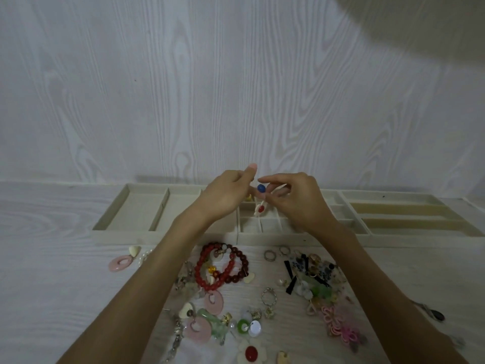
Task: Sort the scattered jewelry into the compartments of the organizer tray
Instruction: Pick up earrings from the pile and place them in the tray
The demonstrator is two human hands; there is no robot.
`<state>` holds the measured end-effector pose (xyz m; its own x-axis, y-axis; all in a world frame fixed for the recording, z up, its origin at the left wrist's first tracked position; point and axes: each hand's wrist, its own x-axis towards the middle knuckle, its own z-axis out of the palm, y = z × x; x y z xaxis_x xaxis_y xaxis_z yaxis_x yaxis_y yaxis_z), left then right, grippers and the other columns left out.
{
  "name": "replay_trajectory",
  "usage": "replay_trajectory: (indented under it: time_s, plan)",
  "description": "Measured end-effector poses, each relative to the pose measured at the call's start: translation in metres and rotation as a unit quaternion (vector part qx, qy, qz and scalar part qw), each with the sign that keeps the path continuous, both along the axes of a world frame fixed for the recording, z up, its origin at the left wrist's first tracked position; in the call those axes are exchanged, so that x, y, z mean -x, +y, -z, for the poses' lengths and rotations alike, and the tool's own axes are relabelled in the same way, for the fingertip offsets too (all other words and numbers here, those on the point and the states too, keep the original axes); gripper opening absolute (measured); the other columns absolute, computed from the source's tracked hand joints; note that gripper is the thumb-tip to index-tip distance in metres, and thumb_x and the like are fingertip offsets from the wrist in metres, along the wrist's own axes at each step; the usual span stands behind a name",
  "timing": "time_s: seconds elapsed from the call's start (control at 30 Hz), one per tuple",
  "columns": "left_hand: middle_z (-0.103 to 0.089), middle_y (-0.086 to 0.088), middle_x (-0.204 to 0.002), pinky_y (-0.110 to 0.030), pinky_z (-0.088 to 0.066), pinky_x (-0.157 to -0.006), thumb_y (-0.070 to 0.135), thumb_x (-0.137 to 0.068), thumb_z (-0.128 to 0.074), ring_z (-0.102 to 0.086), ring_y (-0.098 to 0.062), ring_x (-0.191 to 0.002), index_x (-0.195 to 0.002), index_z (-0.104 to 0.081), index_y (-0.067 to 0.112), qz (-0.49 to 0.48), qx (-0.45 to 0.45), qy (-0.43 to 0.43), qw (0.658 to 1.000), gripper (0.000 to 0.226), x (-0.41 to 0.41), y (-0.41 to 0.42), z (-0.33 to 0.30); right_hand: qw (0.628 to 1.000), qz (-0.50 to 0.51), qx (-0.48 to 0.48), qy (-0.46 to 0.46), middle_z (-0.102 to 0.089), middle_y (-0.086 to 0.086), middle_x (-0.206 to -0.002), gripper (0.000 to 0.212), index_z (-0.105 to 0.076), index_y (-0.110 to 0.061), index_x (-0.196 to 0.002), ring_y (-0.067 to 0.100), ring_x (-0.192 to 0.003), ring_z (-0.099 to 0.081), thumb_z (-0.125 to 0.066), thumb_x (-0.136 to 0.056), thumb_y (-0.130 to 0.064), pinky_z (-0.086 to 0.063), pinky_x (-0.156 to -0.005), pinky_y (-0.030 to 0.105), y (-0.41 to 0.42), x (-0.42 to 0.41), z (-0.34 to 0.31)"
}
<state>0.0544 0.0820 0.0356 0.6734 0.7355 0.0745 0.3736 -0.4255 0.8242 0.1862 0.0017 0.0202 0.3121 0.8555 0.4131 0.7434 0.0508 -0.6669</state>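
— What does the head view show around the hands?

— Both are raised above the middle of the organizer tray (168, 236), which sits along the far edge of the table (52, 285), against the wood-grain wall (183, 88). The right hand (296, 203) pinches an earring (260, 199), a blue bead on top with a white flower and red centre hanging under it. The left hand (223, 198) is close beside it, fingers curled toward the bead; whether it touches I cannot tell.

— Anything in the way?

— The forearms cross over the scattered jewelry, hiding part of it. Between them lie two red bead bracelets (223, 266), overlapping. At the left edge of the pile sits a pink ring pendant (121, 263); toward the right, black strips (291, 277) and a pink knotted piece (341, 327).

— Open room?

— The table's left side is bare beyond the pendant. The tray's two left compartments look empty; long slots fill its right end.

— Counts?

— Three silver rings (269, 296) that I can make out, and one red-centred flower (251, 353) at the near edge.
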Motion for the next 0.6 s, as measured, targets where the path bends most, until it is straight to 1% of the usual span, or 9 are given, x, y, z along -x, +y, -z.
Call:
replay_trajectory:
  time_s: [0.03, 0.1, 0.2, 0.23, 0.3, 0.37, 0.4, 0.5, 0.6]
  plan:
    - [-0.068, -0.001, -0.114, -0.027, -0.034, -0.088, 0.044, -0.101, -0.022, -0.059, -0.017, -0.108, -0.119, -0.058, 0.011, 0.003, -0.012, 0.001, 1.0, 0.052, 0.0, 0.0, -0.001, 1.0, -0.001, -0.004, 0.013, -0.067, -0.011, -0.077, 0.025, -0.071, -0.016, -0.105, -0.002, -0.063, -0.065, -0.073, -0.08, -0.017, -0.052, -0.069, 0.01, 0.0, -0.001, -0.001]
    - [-0.068, 0.001, -0.112, -0.025, -0.038, -0.088, 0.032, -0.102, -0.028, -0.057, -0.015, -0.108, -0.123, -0.057, 0.013, 0.016, -0.01, -0.007, 1.0, 0.041, 0.001, 0.003, -0.001, 1.0, 0.0, -0.008, 0.031, -0.07, -0.006, -0.079, 0.023, -0.073, -0.016, -0.101, 0.002, -0.064, -0.067, -0.075, -0.078, -0.018, -0.055, -0.07, 0.016, -0.001, -0.002, -0.004]
    - [-0.068, 0.003, -0.109, -0.007, -0.038, -0.076, 0.015, -0.097, -0.046, -0.055, -0.006, -0.105, -0.127, -0.054, 0.015, 0.065, 0.02, -0.001, 0.998, 0.031, 0.004, 0.01, 0.002, 0.999, 0.018, -0.01, 0.047, -0.071, -0.005, -0.08, 0.022, -0.073, -0.019, -0.096, 0.005, -0.067, -0.069, -0.078, -0.075, -0.02, -0.056, -0.072, 0.018, -0.002, -0.006, -0.008]
    - [-0.069, 0.003, -0.11, -0.006, -0.04, -0.075, 0.011, -0.094, -0.052, -0.058, -0.005, -0.103, -0.125, -0.054, 0.016, 0.081, 0.022, 0.007, 0.996, 0.032, 0.004, 0.012, 0.003, 0.998, 0.028, -0.009, 0.05, -0.071, -0.005, -0.079, 0.021, -0.073, -0.019, -0.096, 0.005, -0.068, -0.069, -0.078, -0.075, -0.018, -0.056, -0.073, 0.019, 0.0, -0.007, -0.01]
    - [-0.072, -0.001, -0.105, -0.016, -0.048, -0.085, 0.012, -0.088, -0.063, -0.064, -0.008, -0.099, -0.121, -0.056, 0.015, 0.094, 0.016, 0.024, 0.995, 0.034, 0.002, 0.017, 0.005, 0.997, 0.051, -0.001, 0.051, -0.07, -0.004, -0.077, 0.021, -0.073, -0.019, -0.095, 0.005, -0.07, -0.068, -0.078, -0.075, -0.015, -0.055, -0.074, 0.02, 0.005, -0.012, -0.012]
    - [-0.074, -0.001, -0.098, -0.031, -0.05, -0.094, 0.017, -0.083, -0.07, -0.067, -0.011, -0.095, -0.116, -0.059, 0.014, 0.093, 0.003, 0.039, 0.995, 0.036, -0.004, 0.021, 0.006, 0.996, 0.073, 0.009, 0.056, -0.07, -0.003, -0.074, 0.021, -0.073, -0.019, -0.094, 0.004, -0.07, -0.067, -0.078, -0.075, -0.013, -0.054, -0.074, 0.019, 0.012, -0.016, -0.014]
    - [-0.074, 0.0, -0.096, -0.035, -0.05, -0.095, 0.02, -0.081, -0.072, -0.067, -0.011, -0.093, -0.114, -0.06, 0.014, 0.09, -0.002, 0.043, 0.995, 0.035, -0.008, 0.024, 0.006, 0.995, 0.082, 0.016, 0.062, -0.07, -0.003, -0.073, 0.02, -0.073, -0.019, -0.093, 0.004, -0.07, -0.067, -0.077, -0.075, -0.013, -0.054, -0.074, 0.019, 0.015, -0.018, -0.015]
    - [-0.074, 0.005, -0.088, -0.038, -0.05, -0.095, 0.03, -0.077, -0.075, -0.067, -0.009, -0.091, -0.101, -0.063, 0.023, 0.071, -0.046, 0.055, 0.995, 0.027, -0.019, 0.031, 0.007, 0.99, 0.1, 0.037, 0.092, -0.069, -0.002, -0.07, 0.017, -0.07, -0.021, -0.086, 0.003, -0.068, -0.066, -0.077, -0.074, -0.011, -0.051, -0.068, 0.016, 0.026, -0.021, -0.017]
    - [-0.072, 0.009, -0.083, -0.04, -0.053, -0.089, 0.033, -0.077, -0.075, -0.067, -0.008, -0.087, -0.091, -0.063, 0.03, 0.051, -0.092, 0.072, 0.992, 0.02, -0.029, 0.038, 0.01, 0.984, 0.123, 0.054, 0.116, -0.065, -0.007, -0.069, 0.016, -0.067, -0.022, -0.081, 0.002, -0.066, -0.063, -0.079, -0.072, -0.014, -0.048, -0.064, 0.014, 0.035, -0.024, -0.016]
